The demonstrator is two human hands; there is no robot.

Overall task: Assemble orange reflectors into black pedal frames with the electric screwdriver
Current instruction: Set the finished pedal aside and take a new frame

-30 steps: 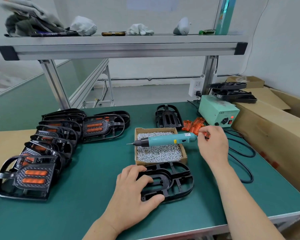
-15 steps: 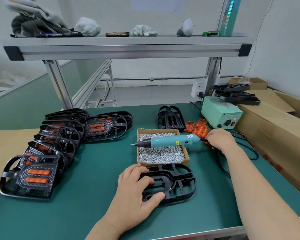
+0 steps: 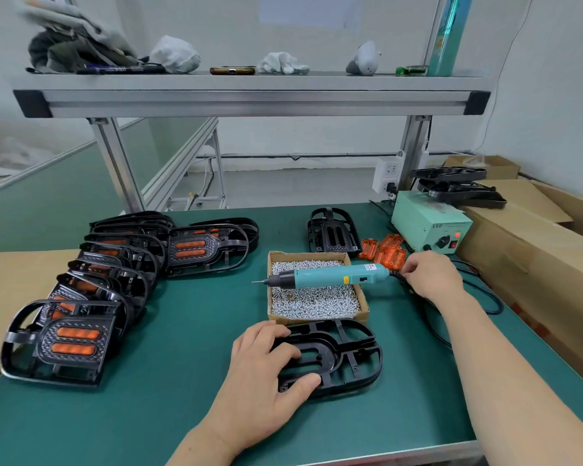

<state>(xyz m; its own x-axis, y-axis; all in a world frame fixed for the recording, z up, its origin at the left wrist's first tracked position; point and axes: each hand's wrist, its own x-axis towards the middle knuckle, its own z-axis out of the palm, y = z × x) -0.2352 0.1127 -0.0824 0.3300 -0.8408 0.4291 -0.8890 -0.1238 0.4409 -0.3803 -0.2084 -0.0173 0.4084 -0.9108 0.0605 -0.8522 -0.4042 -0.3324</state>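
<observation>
Pedal frame [image 3: 332, 346], black and empty, lies flat on green table [image 3: 189, 331] at the front, just before screw box [image 3: 317, 253]. Left hand [image 3: 263, 375] holds its left end, fingers curled over, thumb on near rim. Screwdriver [image 3: 330, 276] lies across the box. Right hand [image 3: 433, 279] is at orange reflectors [image 3: 389, 252], fingers curled down; cannot tell if they pinch anything.

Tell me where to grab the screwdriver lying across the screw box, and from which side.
Grip the screwdriver by its teal barrel at mid-length, from above, with the right hand. It lies level across the rims of the box, bit pointing left and cord at the right, so fingers can likely curl under the barrel. The left hand holds the frame.
</observation>
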